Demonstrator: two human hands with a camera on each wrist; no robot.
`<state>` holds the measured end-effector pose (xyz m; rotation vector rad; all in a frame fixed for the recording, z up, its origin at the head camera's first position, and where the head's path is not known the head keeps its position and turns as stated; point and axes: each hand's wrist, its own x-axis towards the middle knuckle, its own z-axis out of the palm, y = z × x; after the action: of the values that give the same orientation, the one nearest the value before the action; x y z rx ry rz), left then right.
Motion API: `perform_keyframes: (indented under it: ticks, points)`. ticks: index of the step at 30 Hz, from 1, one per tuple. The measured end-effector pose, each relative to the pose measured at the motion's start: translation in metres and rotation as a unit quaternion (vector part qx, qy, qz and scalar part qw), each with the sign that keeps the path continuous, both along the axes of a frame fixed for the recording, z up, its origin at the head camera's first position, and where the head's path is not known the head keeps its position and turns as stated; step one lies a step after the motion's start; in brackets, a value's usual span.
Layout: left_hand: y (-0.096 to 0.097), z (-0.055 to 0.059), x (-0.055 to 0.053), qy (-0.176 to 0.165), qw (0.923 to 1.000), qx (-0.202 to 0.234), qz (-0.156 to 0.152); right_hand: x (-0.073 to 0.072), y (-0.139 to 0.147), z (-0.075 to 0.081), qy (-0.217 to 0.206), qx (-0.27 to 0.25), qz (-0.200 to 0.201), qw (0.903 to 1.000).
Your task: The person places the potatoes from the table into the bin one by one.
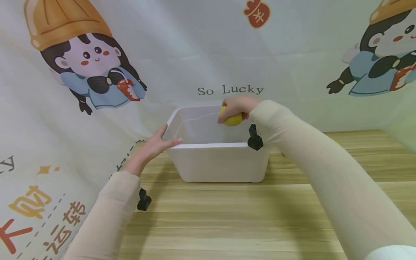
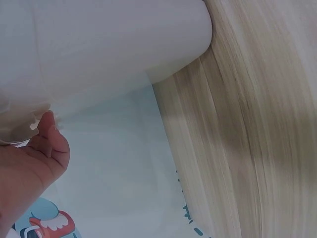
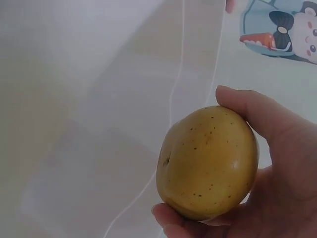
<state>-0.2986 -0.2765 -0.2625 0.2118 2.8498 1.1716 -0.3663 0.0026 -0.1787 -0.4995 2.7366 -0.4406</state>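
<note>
Here's the right hand, just right of centre in the head view, wrapped around a yellow, potato-like object — and the hold looks firm. Fingers bent, parted only as far as the object's width, they press on its sides while its rounded underside pokes out below them.

Over to the right wrist view: the object sits right of centre, speckled with dark dots, a small dark pit on its left side. One digit lies across its upper right edge, other fingertips tuck under its lower left, and the palm is at lower right. Its broad face is left uncovered between them.

Beneath it, mid-frame in the head view, the white bin stands upright on the wooden table, the object showing against its far inner wall, over the opening.

And the left hand, left of centre, has the bin by its near left corner — thumb stretched along the front rim, forefinger up the left side. The left wrist view catches bent fingers at the bin's edge, far left; the rest are hidden.
</note>
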Motion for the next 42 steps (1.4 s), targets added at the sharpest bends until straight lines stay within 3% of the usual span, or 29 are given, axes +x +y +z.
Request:
perform_keyframes:
  ticks: [15,26,33,42]
  points:
    - [0.000,-0.002,-0.001,-0.003,1.0000,-0.002,0.008,0.005,-0.013,-0.001,-0.015,0.003,0.005,0.9999]
    - [0.000,-0.003,-0.003,0.003,1.0000,0.005,0.003,0.004,-0.015,0.003,-0.004,-0.028,-0.014,0.9995]
    - [0.003,-0.001,-0.002,0.000,1.0000,0.009,0.001,0.000,0.004,0.009,0.024,0.004,-0.005,0.9997]
    - [0.004,-0.001,-0.001,-0.003,1.0000,0.004,0.003,0.000,0.043,0.022,0.018,0.031,-0.001,0.9993]
